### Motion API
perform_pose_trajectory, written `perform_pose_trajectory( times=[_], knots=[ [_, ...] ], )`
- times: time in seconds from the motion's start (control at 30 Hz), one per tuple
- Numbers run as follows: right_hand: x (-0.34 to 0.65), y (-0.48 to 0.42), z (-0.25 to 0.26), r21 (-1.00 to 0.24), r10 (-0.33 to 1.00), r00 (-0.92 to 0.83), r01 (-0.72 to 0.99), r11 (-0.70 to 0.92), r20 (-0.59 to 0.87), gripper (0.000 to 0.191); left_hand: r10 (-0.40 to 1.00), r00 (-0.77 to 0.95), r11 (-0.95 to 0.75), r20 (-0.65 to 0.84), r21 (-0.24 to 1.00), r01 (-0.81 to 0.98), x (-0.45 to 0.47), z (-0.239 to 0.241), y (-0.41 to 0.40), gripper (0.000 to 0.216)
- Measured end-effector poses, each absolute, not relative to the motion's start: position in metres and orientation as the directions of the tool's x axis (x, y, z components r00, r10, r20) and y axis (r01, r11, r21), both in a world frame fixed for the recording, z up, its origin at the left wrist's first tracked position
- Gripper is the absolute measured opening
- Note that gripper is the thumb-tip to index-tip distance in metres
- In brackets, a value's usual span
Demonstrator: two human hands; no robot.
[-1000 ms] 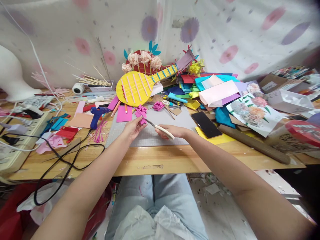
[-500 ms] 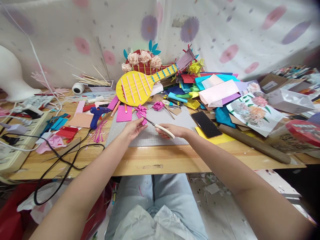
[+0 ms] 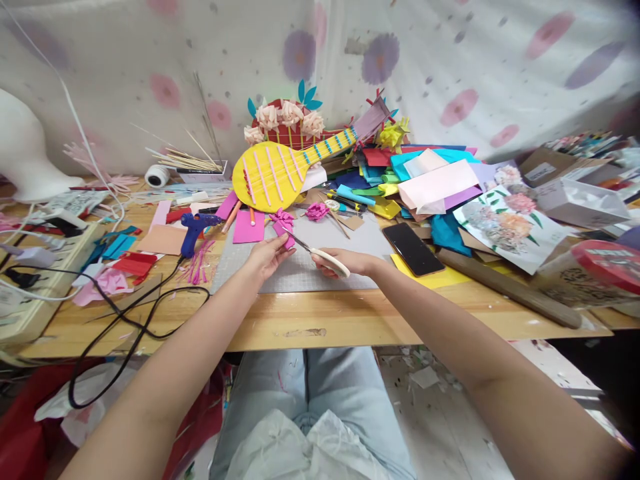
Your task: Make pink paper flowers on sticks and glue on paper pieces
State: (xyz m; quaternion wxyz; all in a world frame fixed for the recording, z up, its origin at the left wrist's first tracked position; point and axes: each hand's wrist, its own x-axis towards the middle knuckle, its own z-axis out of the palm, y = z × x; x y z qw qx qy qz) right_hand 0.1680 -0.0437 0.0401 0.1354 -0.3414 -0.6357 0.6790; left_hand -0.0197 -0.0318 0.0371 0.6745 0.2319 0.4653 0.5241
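My left hand (image 3: 270, 257) pinches a small piece of magenta paper (image 3: 289, 241) above the grey cutting mat (image 3: 240, 270). My right hand (image 3: 345, 260) is closed round the white handles of a pair of scissors (image 3: 330, 263), whose blades point left to the paper at my left fingertips. Just beyond lie a crumpled magenta paper flower (image 3: 283, 218), a second magenta flower (image 3: 317, 211) and a flat magenta sheet (image 3: 249, 227). A yellow paper lute (image 3: 270, 177) with pink strips leans behind them.
On the left are a blue glue gun (image 3: 193, 233) with a looping black cord and a power strip (image 3: 47, 287). To the right lie a phone (image 3: 413, 249), a wooden stick (image 3: 510, 288), piled coloured paper (image 3: 440, 183) and a lidded tub (image 3: 590, 273).
Both hands stay almost in place, with the scissors still at the magenta paper. Only a very slight shift of the blades and of the view shows.
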Motion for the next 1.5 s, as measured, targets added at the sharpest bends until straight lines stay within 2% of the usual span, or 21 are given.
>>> perform_pose_trajectory(
  times=[0.83,1.5],
  knots=[
    [0.172,-0.044,0.044,-0.932,0.69,-0.641,0.334,-0.143,-0.336,0.042,0.903,0.062,0.411,-0.425,0.811,-0.417,-0.024,0.04,-0.033,0.011],
    [0.176,-0.04,0.04,-0.926,0.66,-0.67,0.362,-0.11,-0.34,0.042,0.875,0.132,0.48,-0.465,0.804,-0.35,-0.032,0.033,-0.03,0.011]
  ],
)
